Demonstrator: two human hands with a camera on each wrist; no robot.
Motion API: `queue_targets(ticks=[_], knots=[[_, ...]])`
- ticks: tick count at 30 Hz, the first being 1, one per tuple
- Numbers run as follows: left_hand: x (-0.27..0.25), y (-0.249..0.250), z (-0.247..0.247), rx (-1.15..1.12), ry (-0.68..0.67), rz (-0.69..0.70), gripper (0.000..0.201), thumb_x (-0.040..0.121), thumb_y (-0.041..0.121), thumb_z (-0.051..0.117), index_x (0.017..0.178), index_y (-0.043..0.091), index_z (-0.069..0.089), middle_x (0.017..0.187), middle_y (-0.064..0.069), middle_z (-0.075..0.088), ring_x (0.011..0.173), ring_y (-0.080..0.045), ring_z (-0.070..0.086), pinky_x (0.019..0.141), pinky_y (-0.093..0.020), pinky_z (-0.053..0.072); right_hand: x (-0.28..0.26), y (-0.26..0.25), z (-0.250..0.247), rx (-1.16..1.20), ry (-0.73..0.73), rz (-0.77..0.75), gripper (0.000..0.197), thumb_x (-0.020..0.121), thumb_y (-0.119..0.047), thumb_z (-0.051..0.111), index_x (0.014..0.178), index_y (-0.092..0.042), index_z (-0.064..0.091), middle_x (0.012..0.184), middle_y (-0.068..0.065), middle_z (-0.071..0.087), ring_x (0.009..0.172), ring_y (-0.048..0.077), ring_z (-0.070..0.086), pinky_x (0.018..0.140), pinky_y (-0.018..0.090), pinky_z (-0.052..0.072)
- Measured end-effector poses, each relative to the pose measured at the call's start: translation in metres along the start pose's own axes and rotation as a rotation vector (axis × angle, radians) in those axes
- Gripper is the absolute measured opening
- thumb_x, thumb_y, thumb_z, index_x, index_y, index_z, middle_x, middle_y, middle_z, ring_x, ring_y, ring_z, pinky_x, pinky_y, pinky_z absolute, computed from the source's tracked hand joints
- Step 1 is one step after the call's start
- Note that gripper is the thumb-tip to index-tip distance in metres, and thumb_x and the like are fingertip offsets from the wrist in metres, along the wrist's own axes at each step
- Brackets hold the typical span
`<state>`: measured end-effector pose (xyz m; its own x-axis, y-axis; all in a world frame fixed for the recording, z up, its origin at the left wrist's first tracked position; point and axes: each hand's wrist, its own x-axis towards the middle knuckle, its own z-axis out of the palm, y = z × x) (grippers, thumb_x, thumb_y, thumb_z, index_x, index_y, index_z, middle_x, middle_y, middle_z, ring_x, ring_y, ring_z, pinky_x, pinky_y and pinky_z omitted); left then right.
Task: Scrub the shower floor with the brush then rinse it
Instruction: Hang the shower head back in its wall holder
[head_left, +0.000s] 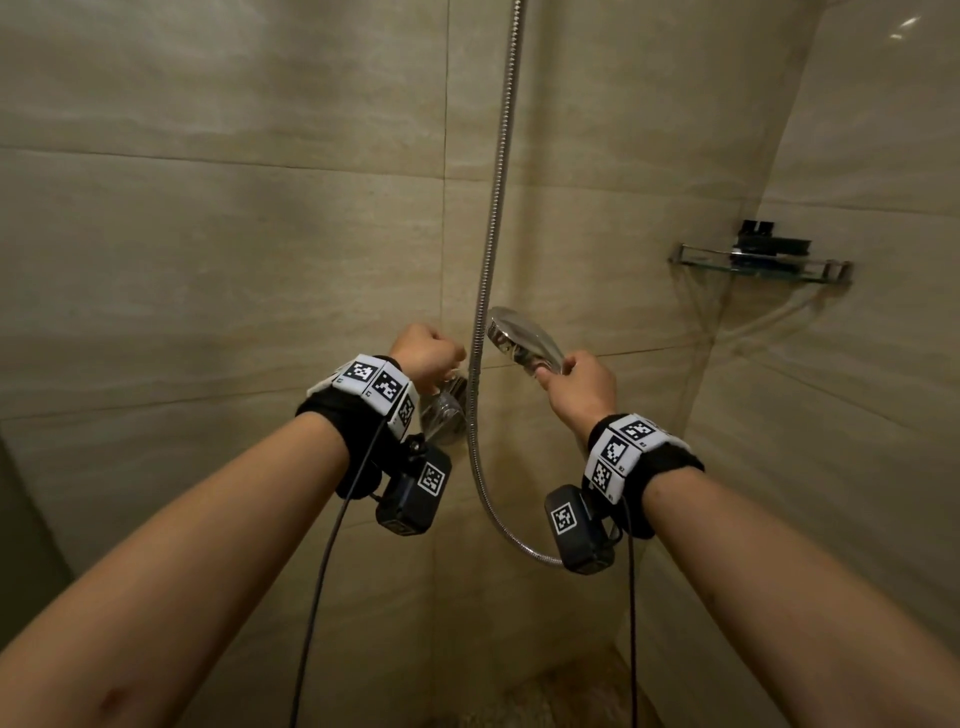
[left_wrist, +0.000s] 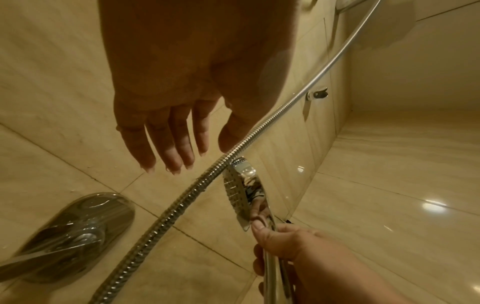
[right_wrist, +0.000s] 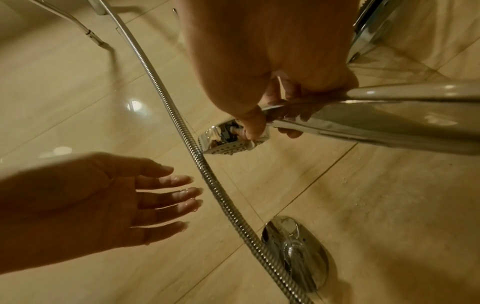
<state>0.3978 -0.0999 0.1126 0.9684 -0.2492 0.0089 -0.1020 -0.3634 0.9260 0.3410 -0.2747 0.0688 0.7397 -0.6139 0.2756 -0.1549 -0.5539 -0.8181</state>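
Note:
My right hand (head_left: 576, 384) grips the handle of a chrome shower head (head_left: 511, 332), whose face points left. In the right wrist view my right hand (right_wrist: 262, 98) has its fingers curled round the handle and the thumb near the shower head (right_wrist: 226, 142). My left hand (head_left: 428, 356) hovers just above the chrome mixer valve (head_left: 444, 413) on the wall. The wrist views show my left hand (left_wrist: 166, 139) with wet fingers straight and holding nothing. The metal hose (head_left: 488, 260) hangs between my hands. No water comes out. I see no brush. A strip of shower floor (head_left: 545, 696) shows at the bottom.
Beige tiled walls close in ahead and to the right. A glass corner shelf (head_left: 763, 265) carries a dark object (head_left: 769, 241). The hose loops down under my right wrist. A chrome wall bracket (left_wrist: 317, 95) sits higher up the wall.

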Motion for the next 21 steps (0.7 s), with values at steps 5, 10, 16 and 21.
queue_targets(ticks=[5, 10, 16, 21], knots=[[0.001, -0.006, 0.011, 0.020, 0.012, 0.007, 0.008, 0.089, 0.013, 0.059, 0.081, 0.013, 0.056, 0.089, -0.011, 0.062, 0.076, -0.023, 0.058, 0.066, -0.029, 0.048, 0.011, 0.006, 0.001, -0.092, 0.054, 0.068, 0.039, 0.090, -0.033, 0.064, 0.116, -0.004, 0.062, 0.113, 0.016, 0.065, 0.100, 0.032, 0.063, 0.074, 0.029, 0.045], [0.007, -0.001, 0.019, 0.046, 0.023, 0.014, 0.015, 0.085, 0.015, 0.060, 0.071, 0.014, 0.054, 0.077, -0.011, 0.060, 0.074, -0.027, 0.058, 0.074, -0.040, 0.054, 0.022, 0.023, -0.006, -0.143, 0.071, 0.123, 0.045, 0.094, -0.033, 0.057, 0.123, 0.001, 0.056, 0.120, 0.020, 0.061, 0.106, 0.035, 0.060, 0.074, 0.030, 0.041], [0.013, 0.007, 0.040, 0.048, 0.043, 0.036, 0.018, 0.083, 0.017, 0.061, 0.067, 0.014, 0.053, 0.077, -0.013, 0.059, 0.080, -0.032, 0.063, 0.083, -0.044, 0.054, 0.028, 0.045, -0.018, -0.235, 0.033, 0.102, 0.049, 0.097, -0.039, 0.051, 0.123, 0.002, 0.056, 0.119, 0.020, 0.058, 0.109, 0.037, 0.057, 0.088, 0.038, 0.047], [0.010, 0.015, 0.059, 0.078, 0.011, 0.057, 0.024, 0.088, 0.014, 0.056, 0.065, 0.013, 0.047, 0.066, -0.007, 0.051, 0.072, -0.028, 0.055, 0.076, -0.040, 0.055, 0.032, 0.058, -0.028, -0.241, 0.042, 0.119, 0.054, 0.090, -0.043, 0.059, 0.125, -0.001, 0.052, 0.114, 0.015, 0.062, 0.101, 0.034, 0.061, 0.081, 0.034, 0.050]])
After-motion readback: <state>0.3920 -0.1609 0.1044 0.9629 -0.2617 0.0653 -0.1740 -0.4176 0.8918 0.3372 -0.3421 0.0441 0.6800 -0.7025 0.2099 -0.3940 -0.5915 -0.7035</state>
